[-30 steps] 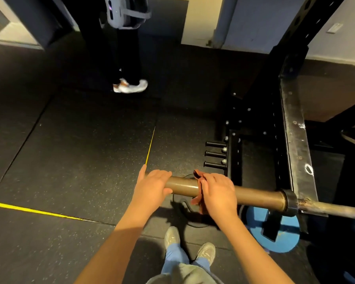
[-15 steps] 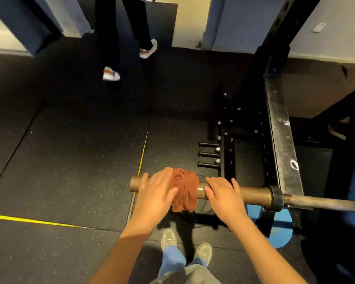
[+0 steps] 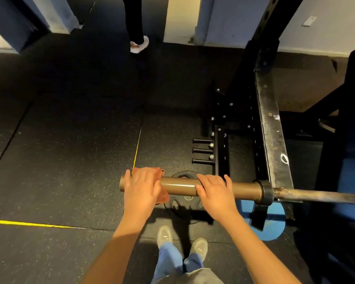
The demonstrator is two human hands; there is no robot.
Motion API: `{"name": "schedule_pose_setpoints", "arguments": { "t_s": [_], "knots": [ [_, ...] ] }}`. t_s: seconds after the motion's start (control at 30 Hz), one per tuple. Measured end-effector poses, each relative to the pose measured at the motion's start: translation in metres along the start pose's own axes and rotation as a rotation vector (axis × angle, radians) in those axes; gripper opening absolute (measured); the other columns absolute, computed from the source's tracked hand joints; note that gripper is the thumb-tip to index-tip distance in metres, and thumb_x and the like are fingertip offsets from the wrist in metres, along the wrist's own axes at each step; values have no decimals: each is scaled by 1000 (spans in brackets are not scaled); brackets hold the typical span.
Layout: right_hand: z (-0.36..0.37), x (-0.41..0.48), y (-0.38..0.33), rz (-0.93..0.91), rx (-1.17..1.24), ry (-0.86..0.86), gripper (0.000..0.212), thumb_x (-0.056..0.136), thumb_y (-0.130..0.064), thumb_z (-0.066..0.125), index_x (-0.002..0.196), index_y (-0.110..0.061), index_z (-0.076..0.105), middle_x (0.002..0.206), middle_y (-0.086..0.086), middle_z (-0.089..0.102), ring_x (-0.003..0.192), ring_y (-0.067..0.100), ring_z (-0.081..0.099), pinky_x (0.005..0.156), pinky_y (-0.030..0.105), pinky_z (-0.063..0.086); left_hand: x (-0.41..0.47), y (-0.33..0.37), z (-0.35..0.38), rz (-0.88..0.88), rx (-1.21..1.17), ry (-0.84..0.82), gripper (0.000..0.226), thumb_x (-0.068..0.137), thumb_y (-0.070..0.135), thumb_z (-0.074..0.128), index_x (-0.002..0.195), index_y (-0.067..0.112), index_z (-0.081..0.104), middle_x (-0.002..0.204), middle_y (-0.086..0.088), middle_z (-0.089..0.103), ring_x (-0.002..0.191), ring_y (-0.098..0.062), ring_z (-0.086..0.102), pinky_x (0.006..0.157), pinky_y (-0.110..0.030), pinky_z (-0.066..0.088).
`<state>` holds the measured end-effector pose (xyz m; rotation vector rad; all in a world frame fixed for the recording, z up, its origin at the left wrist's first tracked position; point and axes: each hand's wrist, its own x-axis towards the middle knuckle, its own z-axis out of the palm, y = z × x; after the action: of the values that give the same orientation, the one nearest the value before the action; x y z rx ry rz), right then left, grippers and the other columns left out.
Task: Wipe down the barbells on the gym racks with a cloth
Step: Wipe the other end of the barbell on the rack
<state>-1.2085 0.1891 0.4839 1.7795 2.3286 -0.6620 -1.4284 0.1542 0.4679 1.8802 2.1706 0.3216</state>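
Dark speckled rubber floor with yellow lines, a black rack standing to the right, a second person's legs at the far edge. I note the change first: a second ago the right hand had the cloth bunched on the middle of the barbell sleeve; it has since passed to the left hand, which now covers it close to the sleeve's free end. I judge that the outer stretch is being wiped, and that the sleeve is nearly covered while the shaft beyond the collar is yet to be done. Left fingers lie nearly straight across the cloth and press it onto the sleeve, with rust-red fabric showing at the far edge and below the palm. Right fingers lie flat over the bare sleeve nearer the collar, steadying it and holding nothing else. The barbell sits level on the rack: bronze sleeve with a dull sheen, shaft darker, patchy and worn-looking
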Motion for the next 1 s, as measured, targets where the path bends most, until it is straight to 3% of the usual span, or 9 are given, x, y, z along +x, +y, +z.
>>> {"name": "schedule_pose_setpoints", "arguments": {
  "t_s": [0.13, 0.23, 0.37, 0.47, 0.57, 0.7, 0.8, 0.93, 1.0],
  "knots": [
    [0, 1, -2, 3, -11, -1, 77, 85, -55, -3, 141, -29, 43, 134, -8, 52, 127, 14, 41, 115, 41, 11, 5, 39, 12, 119, 114, -77, 34, 91, 37, 32, 103, 23, 61, 101, 4, 57, 101, -23, 52, 105, -48, 31],
    [-11, 8, 6, -39, 4, -95, 51, 99, -53, 29, 142, -30, 41, 133, -7, 52, 124, 16, 43, 108, 38, 23, 3, 33, 17, 206, 38, -77, 40, 92, 35, 33, 118, 22, 60, 116, 3, 59, 114, -22, 53, 107, -43, 27],
    [-29, 24, 5, -110, -33, -287, 55, 93, -56, 48, 141, -31, 41, 130, -5, 54, 122, 19, 47, 107, 40, 28, -5, -4, 5, 79, 79, -47, 46, 94, 35, 27, 132, 28, 51, 125, 10, 55, 121, -15, 48, 112, -45, 17],
    [-26, 20, -2, -151, -40, -196, 47, 92, -50, 54, 132, -27, 48, 123, -5, 58, 116, 17, 49, 108, 39, 27, -3, 6, 8, -41, 121, -36, 45, 95, 33, 28, 126, 18, 58, 123, 0, 58, 120, -24, 49, 112, -48, 24],
    [-19, 17, -4, -155, -58, -143, 46, 90, -45, 58, 130, -26, 48, 122, -5, 57, 118, 18, 49, 111, 41, 24, -2, 28, 15, 36, 97, -61, 39, 94, 32, 35, 121, 17, 58, 121, -1, 56, 117, -26, 48, 108, -48, 30],
    [-17, 18, -7, -151, -100, -111, 43, 89, -43, 61, 127, -25, 49, 122, -5, 57, 119, 18, 50, 115, 43, 17, -3, 8, 7, 164, 60, -106, 48, 93, 33, 28, 134, 22, 51, 128, 3, 55, 122, -21, 48, 112, -43, 22],
    [-4, 9, -8, -143, -102, 0, 47, 88, -38, 64, 130, -22, 48, 125, -3, 55, 121, 19, 49, 116, 44, 15, -6, -4, 4, 94, 58, -116, 51, 94, 34, 25, 142, 25, 42, 137, 5, 48, 130, -20, 41, 114, -44, 20],
    [21, -1, -8, -129, -76, 199, 58, 62, -23, 86, 114, -16, 61, 107, 1, 64, 102, 24, 62, 103, 49, 39, -19, 32, 16, 25, 36, -117, 53, 92, 30, 33, 140, 13, 46, 145, -8, 43, 137, -34, 34, 112, -52, 24],
    [25, -2, -9, -116, -61, 242, 67, 54, -22, 90, 115, -14, 62, 111, 3, 65, 105, 24, 63, 100, 48, 44, -18, 34, 17, 107, 25, -116, 54, 93, 29, 32, 144, 14, 43, 148, -7, 41, 140, -32, 32, 114, -50, 21]
  ]
}}
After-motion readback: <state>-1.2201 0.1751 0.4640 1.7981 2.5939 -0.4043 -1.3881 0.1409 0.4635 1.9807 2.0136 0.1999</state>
